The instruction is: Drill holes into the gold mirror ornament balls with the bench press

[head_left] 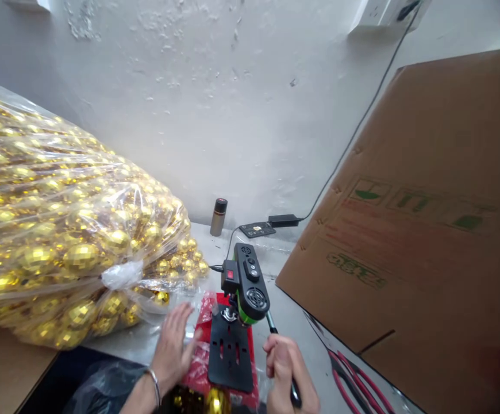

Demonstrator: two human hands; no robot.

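Observation:
A small black bench machine with green trim stands in front of me, a red switch on its side box. Its slotted black base plate lies over a red sheet with clear film. My right hand is wrapped round the machine's lever handle, right of the plate. My left hand, wearing a bracelet, has its fingers apart beside the film; whether it touches the film I cannot tell. Shiny gold pieces show at the bottom edge, partly cut off.
A big clear bag of gold balls bulges on the left. A large cardboard box leans at the right, with red-handled tools below. Behind the machine are a bottle, a phone and a corded power adapter.

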